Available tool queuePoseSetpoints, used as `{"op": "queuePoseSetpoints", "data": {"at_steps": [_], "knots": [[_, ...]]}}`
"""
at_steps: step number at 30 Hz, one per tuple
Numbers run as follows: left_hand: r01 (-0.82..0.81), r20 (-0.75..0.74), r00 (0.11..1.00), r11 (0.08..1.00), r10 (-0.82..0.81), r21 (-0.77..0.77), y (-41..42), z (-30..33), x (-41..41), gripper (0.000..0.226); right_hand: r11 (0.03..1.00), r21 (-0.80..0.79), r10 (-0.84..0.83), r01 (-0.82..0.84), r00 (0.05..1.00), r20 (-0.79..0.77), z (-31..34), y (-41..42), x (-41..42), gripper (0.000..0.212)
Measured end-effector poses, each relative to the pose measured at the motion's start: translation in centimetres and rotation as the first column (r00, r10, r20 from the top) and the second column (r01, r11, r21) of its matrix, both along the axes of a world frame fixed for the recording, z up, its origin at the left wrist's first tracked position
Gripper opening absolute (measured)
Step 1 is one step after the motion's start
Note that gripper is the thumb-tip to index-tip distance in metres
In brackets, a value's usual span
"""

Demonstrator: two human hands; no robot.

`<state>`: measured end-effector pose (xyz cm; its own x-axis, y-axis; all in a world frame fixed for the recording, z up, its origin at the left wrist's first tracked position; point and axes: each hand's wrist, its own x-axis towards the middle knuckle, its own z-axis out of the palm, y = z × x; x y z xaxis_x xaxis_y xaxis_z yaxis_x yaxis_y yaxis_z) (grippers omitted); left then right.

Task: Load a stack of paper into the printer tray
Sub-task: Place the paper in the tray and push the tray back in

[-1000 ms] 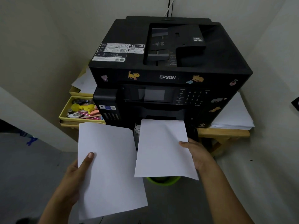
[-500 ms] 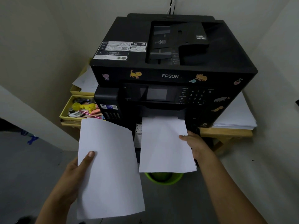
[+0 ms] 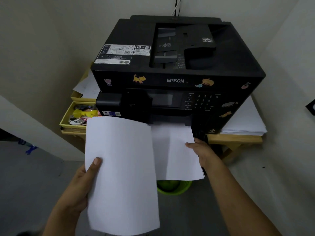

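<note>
Nearest: left hand (image 3: 80, 183), thumb on top of a white sheaf (image 3: 122, 174) and fingers hidden beneath, pinching it by its left edge; the sheaf is held in the air, its far edge over the printer front and its right edge overlapping the stack. Beside it: right hand (image 3: 202, 152), thumb on top at the right edge of the stack (image 3: 177, 152), fingers out of sight under it, gripping; the stack's far end sits at the slot below the control panel, its near end jutting toward the person over a green bin (image 3: 173, 187) on the floor. The tray itself is covered by paper; how far in the stack sits cannot be told. Beyond: black printer (image 3: 177, 74), animal stickers on its front, on a wooden counter (image 3: 235, 138). Left of it, a yellow box (image 3: 75, 123) of small items; right of it, a spare pile (image 3: 243, 123) of white paper. Judged state: loading partway, two batches not yet joined. Risks: one-edge pinches let sheets sag and fan, so corners may catch at the slot and crease; laying the sheaf askew on the stack would leave ragged edges and invite a skewed feed; a loosened grip would drop sheets into the bin or onto the floor; forcing the stack could buckle its leading edge.
</note>
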<state>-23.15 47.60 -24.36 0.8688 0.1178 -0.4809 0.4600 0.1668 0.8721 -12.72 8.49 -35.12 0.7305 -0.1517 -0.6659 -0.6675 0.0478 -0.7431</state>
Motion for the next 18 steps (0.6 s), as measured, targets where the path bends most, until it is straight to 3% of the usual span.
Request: {"op": "queuePoseSetpoints", "data": {"at_steps": [6,10,18], "knots": [[0.134,-0.135,0.98,0.987,-0.144,-0.086,-4.5,-1.6,0.6,0.044,1.0,0.022,0.022,-0.022,1.0,0.008,-0.2,-0.2,0.1,0.04],[0.11,-0.195,0.971,0.985,-0.135,-0.13,-5.8,-3.2,0.9,0.038,0.999,-0.006,0.039,-0.039,0.999,0.005,0.0,-0.3,-0.1,0.039],[0.19,-0.307,0.936,0.982,-0.174,0.023,-5.9,-4.2,2.2,0.049,1.0,-0.017,0.022,-0.022,1.0,0.005,-0.2,-0.2,-0.1,0.043]]}}
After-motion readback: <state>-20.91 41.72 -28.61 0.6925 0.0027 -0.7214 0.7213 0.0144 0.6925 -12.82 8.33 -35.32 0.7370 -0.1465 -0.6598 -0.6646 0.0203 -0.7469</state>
